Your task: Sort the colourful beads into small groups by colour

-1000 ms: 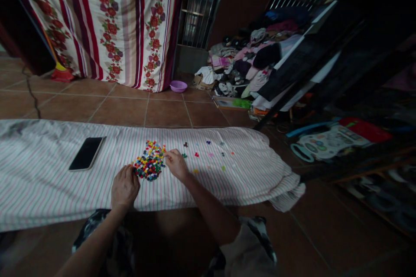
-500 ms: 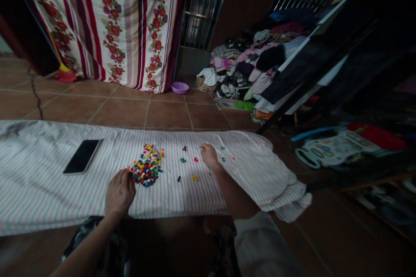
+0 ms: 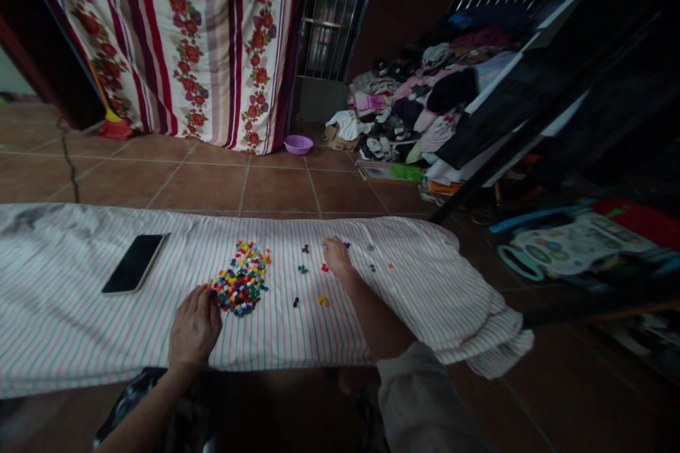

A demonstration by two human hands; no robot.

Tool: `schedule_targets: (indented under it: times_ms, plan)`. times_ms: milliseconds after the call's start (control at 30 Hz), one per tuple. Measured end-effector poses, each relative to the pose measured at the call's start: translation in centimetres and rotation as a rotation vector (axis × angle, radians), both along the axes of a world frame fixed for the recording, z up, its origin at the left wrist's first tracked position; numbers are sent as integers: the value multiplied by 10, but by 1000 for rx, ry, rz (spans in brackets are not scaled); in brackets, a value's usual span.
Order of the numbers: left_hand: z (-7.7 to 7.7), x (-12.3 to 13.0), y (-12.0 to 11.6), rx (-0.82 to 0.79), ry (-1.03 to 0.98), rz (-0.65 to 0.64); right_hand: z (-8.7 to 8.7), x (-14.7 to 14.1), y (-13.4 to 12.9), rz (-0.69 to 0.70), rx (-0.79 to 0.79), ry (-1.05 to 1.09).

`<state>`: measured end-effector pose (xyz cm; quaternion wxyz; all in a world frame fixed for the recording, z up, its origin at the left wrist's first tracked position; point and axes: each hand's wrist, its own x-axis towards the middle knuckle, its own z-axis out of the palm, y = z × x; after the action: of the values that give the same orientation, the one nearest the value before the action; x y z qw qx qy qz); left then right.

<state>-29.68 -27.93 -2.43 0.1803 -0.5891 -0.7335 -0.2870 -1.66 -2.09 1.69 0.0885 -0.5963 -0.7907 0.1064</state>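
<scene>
A heap of small multicoloured pieces lies on the striped cloth. My left hand rests at the heap's left edge, fingers together; whatever is under the fingertips is too small to make out. My right hand is bent over the cloth right of the heap, its fingers closed near a tiny blue piece at the tips. Around it lie small groups: brown, green, red, black, yellow, dark blue, grey and orange.
A black-screened phone lies on the cloth at the left. Beyond the cloth are a purple basin, a red broom and a clothes pile. A dark metal bar slants down at the cloth's right end.
The view has shifted slightly. My right hand has moved a little left over the cloth, and dark blue pieces now show to its right. My left hand stays by the heap.
</scene>
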Motion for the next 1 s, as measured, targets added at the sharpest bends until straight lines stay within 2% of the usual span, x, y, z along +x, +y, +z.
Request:
schedule_targets:
  times_ms: [367, 833, 1000]
  plan:
    - [5, 2, 0, 7, 15, -18, -3, -9, 19, 33, 46, 15]
    - [4, 1, 0, 7, 43, -25, -3, -5, 22, 74, 7, 20]
    - [4, 1, 0, -6, 25, -10, -6, -5, 21, 45, 25, 53]
